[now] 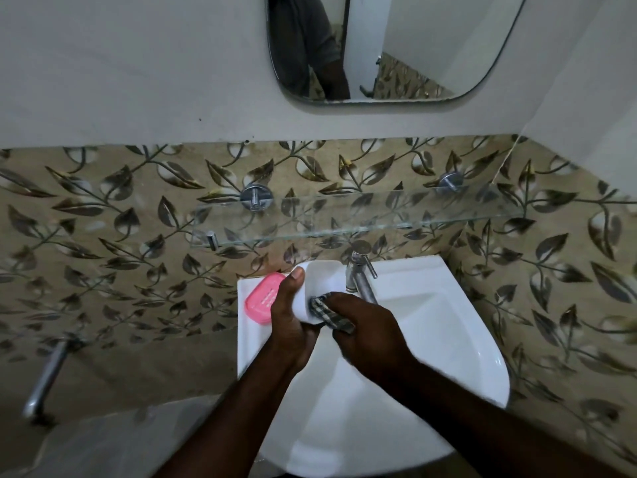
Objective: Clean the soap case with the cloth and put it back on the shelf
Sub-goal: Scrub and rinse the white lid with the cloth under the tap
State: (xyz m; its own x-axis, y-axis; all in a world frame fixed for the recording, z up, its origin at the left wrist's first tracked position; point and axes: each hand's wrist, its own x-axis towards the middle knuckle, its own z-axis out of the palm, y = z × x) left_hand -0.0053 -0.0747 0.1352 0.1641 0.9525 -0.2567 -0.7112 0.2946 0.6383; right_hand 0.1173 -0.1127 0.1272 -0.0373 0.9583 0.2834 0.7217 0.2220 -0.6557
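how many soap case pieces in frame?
2. White piece held in the left hand, wiped with the cloth by the right hand. Pink piece lies on the sink rim's left corner. None visibly hidden.

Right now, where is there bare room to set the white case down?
The glass shelf above the tap looks bare along its whole length. The sink rim right of the tap is free too. The left rim is crowded: the pink tray sits there, beside the left hand holding the white case while the right hand presses the cloth into it.
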